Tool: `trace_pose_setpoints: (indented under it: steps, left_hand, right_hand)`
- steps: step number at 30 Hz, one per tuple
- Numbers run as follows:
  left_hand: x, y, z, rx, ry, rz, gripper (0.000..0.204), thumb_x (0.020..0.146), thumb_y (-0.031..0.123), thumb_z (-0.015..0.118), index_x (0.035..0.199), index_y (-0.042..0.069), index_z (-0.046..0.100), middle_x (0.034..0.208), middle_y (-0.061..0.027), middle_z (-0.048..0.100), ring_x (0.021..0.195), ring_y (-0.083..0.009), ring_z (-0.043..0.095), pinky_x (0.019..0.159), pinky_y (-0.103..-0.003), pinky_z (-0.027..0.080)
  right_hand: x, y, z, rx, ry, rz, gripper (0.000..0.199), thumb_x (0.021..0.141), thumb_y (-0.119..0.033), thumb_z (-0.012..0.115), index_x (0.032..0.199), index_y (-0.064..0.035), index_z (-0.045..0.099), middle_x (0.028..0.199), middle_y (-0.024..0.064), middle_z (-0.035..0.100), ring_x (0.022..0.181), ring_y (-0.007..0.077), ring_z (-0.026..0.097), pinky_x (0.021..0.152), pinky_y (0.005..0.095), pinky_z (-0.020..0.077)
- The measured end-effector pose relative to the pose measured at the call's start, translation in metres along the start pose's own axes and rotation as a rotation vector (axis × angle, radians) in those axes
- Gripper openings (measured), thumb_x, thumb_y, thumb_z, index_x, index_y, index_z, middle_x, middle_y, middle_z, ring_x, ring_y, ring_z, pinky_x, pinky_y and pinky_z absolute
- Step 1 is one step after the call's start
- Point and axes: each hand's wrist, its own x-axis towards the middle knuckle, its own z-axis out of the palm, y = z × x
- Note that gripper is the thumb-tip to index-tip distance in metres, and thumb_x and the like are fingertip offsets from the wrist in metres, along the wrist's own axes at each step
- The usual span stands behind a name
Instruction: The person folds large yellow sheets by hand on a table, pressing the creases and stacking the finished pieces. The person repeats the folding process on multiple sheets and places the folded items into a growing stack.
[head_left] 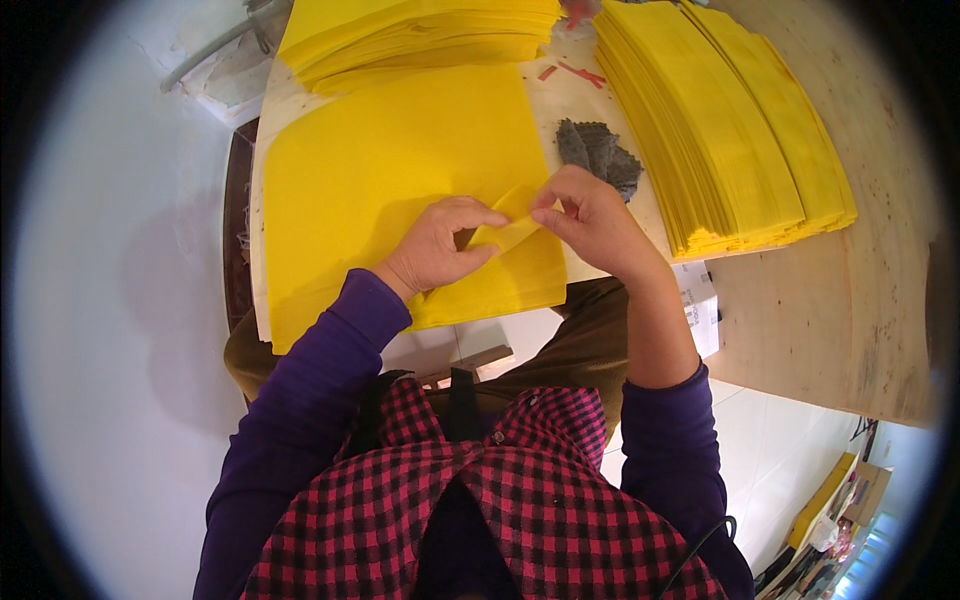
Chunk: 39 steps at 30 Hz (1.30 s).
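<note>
A large yellow sheet (390,170) lies flat on the wooden table (860,300) in front of me. Its near right corner (510,222) is folded up between my two hands. My left hand (440,248) pinches the folded paper from the left with thumb and fingers. My right hand (590,222) pinches the same fold from the right, fingertips almost touching the left hand's.
A thick stack of yellow sheets (730,120) lies to the right, another stack (420,35) at the far edge. A dark grey rag (598,152) sits just beyond my right hand. Red scraps (575,72) lie further back. A small white box (698,300) stands at the table's near edge.
</note>
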Motion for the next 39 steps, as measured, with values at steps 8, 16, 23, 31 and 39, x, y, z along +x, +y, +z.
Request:
trace_pose_setpoints:
  steps: [8, 16, 23, 31, 39]
  left_hand:
    - [-0.003, 0.007, -0.001, -0.140, -0.037, -0.298, 0.060, 0.078, -0.002, 0.063, 0.136, 0.009, 0.051, 0.102, -0.0001, 0.063, 0.093, -0.0118, 0.057, 0.084, -0.024, 0.043]
    - [0.001, 0.008, 0.005, -0.179, 0.033, -0.090, 0.055, 0.079, -0.005, 0.057, 0.132, 0.011, 0.056, 0.074, -0.0009, 0.049, 0.070, -0.0124, 0.046, 0.071, -0.024, 0.040]
    - [0.001, -0.003, -0.002, -0.042, -0.050, 0.006, 0.027, 0.076, -0.005, 0.057, 0.093, 0.008, 0.074, 0.066, -0.0075, 0.048, 0.067, -0.0212, 0.048, 0.062, -0.030, 0.039]
    - [0.003, 0.001, -0.001, -0.039, -0.019, 0.006, 0.014, 0.073, 0.004, 0.066, 0.086, 0.007, 0.072, 0.069, -0.0099, 0.054, 0.067, -0.0234, 0.053, 0.061, -0.032, 0.042]
    - [0.003, 0.003, -0.004, -0.045, -0.051, 0.052, 0.020, 0.074, 0.015, 0.078, 0.089, 0.004, 0.070, 0.074, -0.0105, 0.055, 0.076, -0.0256, 0.054, 0.070, -0.033, 0.043]
  right_hand:
    - [-0.029, 0.009, -0.006, 0.075, -0.001, 0.203, 0.014, 0.076, 0.000, 0.072, 0.087, -0.0047, 0.064, 0.084, -0.0008, 0.050, 0.070, 0.0084, 0.042, 0.062, 0.0232, 0.0368]
    - [-0.054, 0.025, 0.012, 0.149, -0.087, 0.208, 0.021, 0.071, 0.001, 0.074, 0.087, -0.0075, 0.065, 0.086, -0.0016, 0.045, 0.072, 0.0092, 0.042, 0.065, 0.0232, 0.0380]
    - [-0.051, 0.033, 0.012, 0.200, -0.090, 0.210, 0.013, 0.076, 0.002, 0.071, 0.083, -0.0052, 0.064, 0.084, -0.0004, 0.046, 0.074, 0.0100, 0.047, 0.065, 0.0226, 0.0401]
    - [-0.036, 0.018, 0.000, 0.019, -0.115, 0.117, 0.008, 0.081, -0.006, 0.067, 0.083, -0.0008, 0.062, 0.082, 0.0097, 0.052, 0.077, 0.0229, 0.057, 0.068, 0.0306, 0.0456]
    - [-0.019, 0.008, -0.002, -0.002, -0.083, 0.076, 0.010, 0.082, -0.009, 0.067, 0.085, -0.0007, 0.063, 0.082, 0.0123, 0.055, 0.077, 0.0266, 0.057, 0.069, 0.0330, 0.0456]
